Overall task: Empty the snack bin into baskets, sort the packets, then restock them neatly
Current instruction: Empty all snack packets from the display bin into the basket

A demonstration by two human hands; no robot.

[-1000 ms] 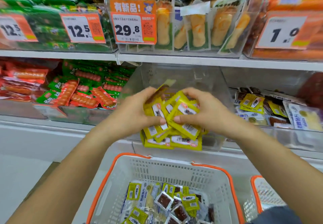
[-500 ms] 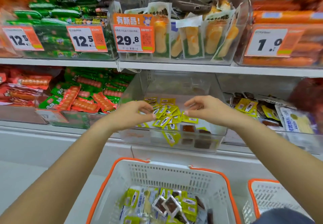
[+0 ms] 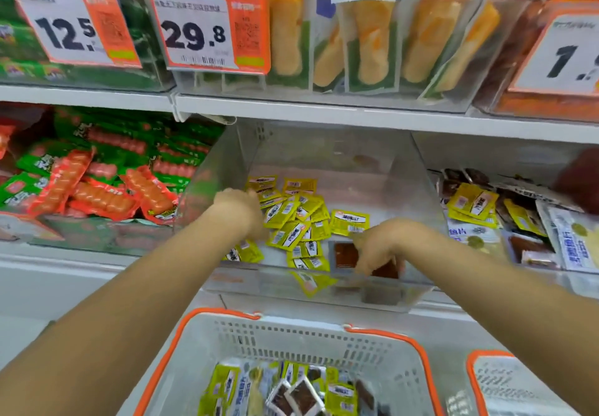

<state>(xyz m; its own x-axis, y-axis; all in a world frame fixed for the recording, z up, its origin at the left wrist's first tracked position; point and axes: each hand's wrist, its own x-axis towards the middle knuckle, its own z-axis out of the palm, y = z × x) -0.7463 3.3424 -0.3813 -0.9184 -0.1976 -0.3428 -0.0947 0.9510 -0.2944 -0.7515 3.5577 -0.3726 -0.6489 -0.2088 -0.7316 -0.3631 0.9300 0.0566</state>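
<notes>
The clear snack bin (image 3: 418,208) sits on the middle shelf with yellow packets (image 3: 291,221) scattered flat over its floor. Two brown packets (image 3: 345,253) lie at its front right. My left hand (image 3: 240,211) reaches in at the left and rests on the yellow packets, its fingers bent down out of sight. My right hand (image 3: 379,247) is at the front right, fingers pointing down onto the brown packets. Below the shelf stands a white basket with an orange rim (image 3: 291,334), holding mixed yellow, brown and white packets (image 3: 285,393).
A second orange-rimmed basket (image 3: 479,370) stands at the lower right. Red and green sausage packs (image 3: 97,188) fill the bin to the left, and mixed packets (image 3: 505,221) the bin to the right. The shelf above carries price tags (image 3: 201,33) and clear bins.
A second ago both hands held a bunch of yellow packets above the bin. They let it go, the packets now lie in the bin, and both hands have dropped down among them.
</notes>
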